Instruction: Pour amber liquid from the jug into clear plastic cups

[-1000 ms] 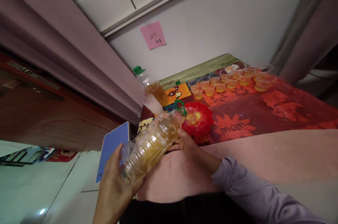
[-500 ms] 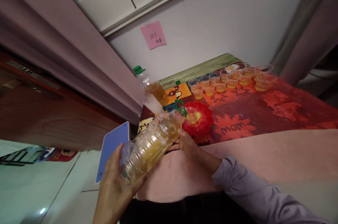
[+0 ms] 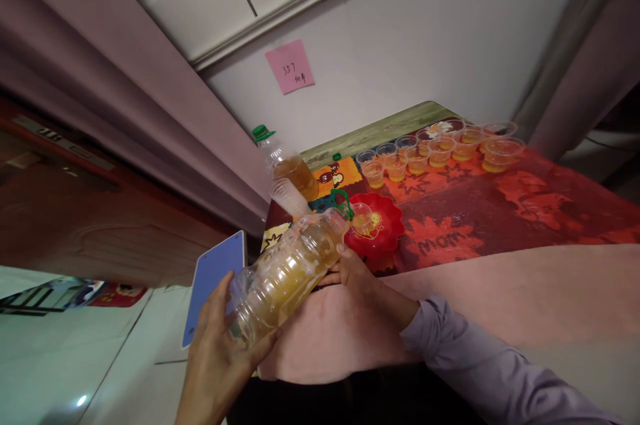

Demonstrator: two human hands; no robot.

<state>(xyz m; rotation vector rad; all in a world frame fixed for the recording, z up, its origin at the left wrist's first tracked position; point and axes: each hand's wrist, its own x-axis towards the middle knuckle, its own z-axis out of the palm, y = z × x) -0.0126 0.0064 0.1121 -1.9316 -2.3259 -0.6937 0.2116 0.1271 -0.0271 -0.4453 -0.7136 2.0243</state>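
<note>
A large clear bottle of yellow liquid lies tilted across both hands, its neck with a green handle pointing up and right. My left hand is wrapped round the bottle's base. Near the neck, my right hand grips the bottle from below, with its thumb on the near side. The bottle's mouth is at a clear cup, which stands in a red scalloped bowl. Whether liquid is flowing is too small to tell.
Several clear cups with orange-yellow liquid stand in rows at the table's back. A second bottle with a green cap and a stack of cups are behind the held bottle. A green cap lies near the wall.
</note>
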